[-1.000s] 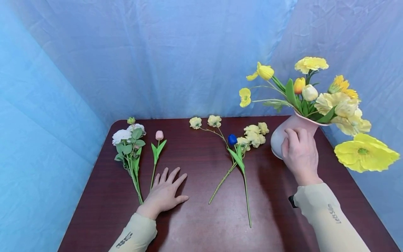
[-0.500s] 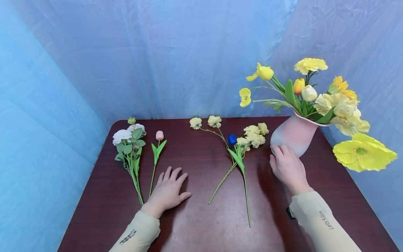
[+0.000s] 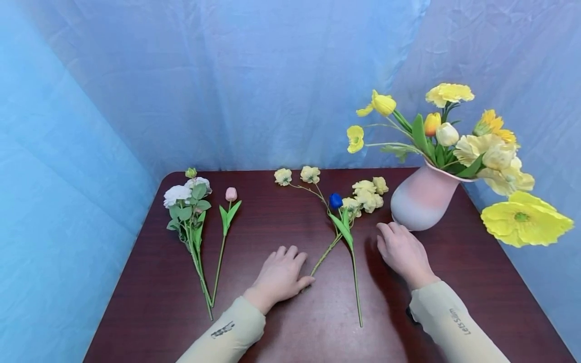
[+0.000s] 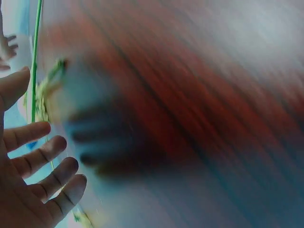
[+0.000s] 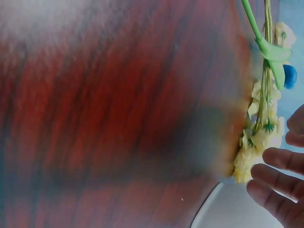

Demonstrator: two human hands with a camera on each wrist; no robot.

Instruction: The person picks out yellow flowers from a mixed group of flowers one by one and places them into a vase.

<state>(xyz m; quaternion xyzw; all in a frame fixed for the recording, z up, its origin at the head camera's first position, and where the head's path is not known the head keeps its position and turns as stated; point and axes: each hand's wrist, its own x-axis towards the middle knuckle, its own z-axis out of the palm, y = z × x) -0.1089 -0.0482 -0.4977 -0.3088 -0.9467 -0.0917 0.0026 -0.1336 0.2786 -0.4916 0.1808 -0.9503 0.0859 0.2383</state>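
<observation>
My left hand hovers over the middle of the table, fingers spread and holding nothing. Its thumb is by the lower stem of a cream-yellow flower spray, whose stem end it partly hides; I cannot tell whether they touch. A blue tulip lies across that spray. Just in front of the pink-and-white vase is my right hand, its fingers loosely bent around nothing. In the right wrist view, its fingers appear near the yellow blossoms and vase. Yellow, orange and white flowers fill the vase.
On the left of the dark red table lie a white rose stem with leaves and a pink tulip. A large yellow poppy leans out of the vase on the right. Blue cloth hangs behind.
My right hand has come off the vase and moved down and left of it. My left hand has shifted right, from beside the pink tulip's stem to the yellow spray's stem end.
</observation>
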